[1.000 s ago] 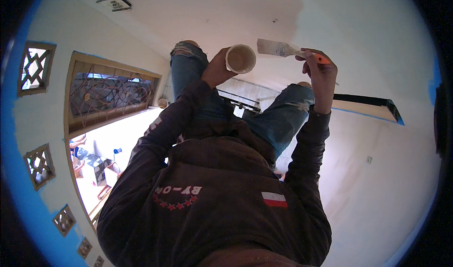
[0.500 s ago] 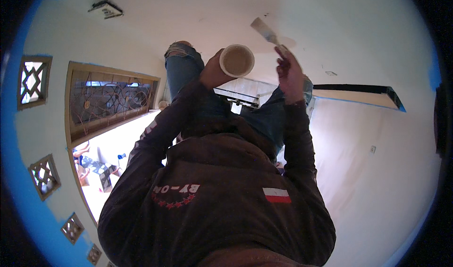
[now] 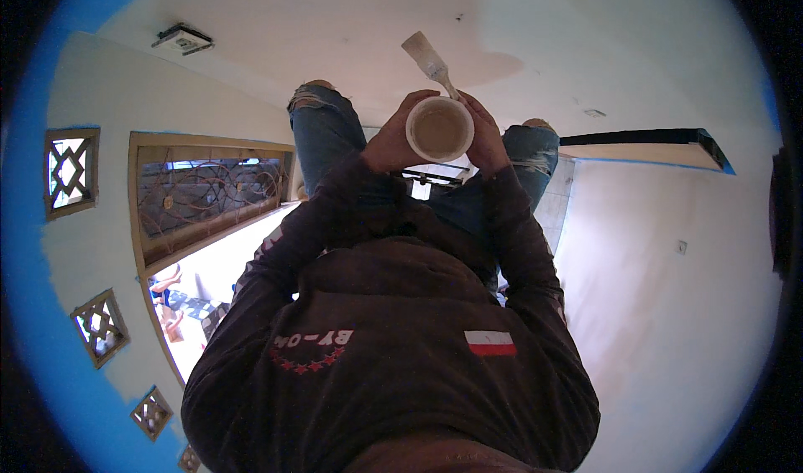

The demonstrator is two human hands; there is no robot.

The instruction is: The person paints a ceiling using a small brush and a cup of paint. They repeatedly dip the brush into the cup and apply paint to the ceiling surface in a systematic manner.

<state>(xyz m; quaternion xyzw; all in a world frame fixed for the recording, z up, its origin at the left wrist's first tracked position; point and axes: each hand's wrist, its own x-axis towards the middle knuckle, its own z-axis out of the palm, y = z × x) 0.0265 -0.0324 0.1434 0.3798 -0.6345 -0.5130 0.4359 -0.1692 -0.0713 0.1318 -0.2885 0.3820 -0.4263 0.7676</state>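
Note:
A white cup (image 3: 440, 129) of pale, cream-coloured paint is held up in front of my knees, its open top showing. My left hand (image 3: 391, 144) is wrapped round the cup's left side. My right hand (image 3: 485, 138) is against the right side of the cup, with a flat paintbrush (image 3: 427, 57) in its fingers. The brush rises above the cup's far rim, tilted to the left, its wide bristles coated pale. Part of the brush handle and some of the right fingers are hidden behind the cup.
At the left a wooden-framed opening (image 3: 219, 190) has a curled metal grille, with a person's limbs visible below. Diamond-patterned vents (image 3: 72, 172) line the partly blue wall. A dark-edged recess (image 3: 652, 138) is at the right. Metal bars (image 3: 435, 176) show between my knees.
My right hand has come left and down with the paintbrush and now meets the cup. The left hand and cup have shifted slightly right and nearer.

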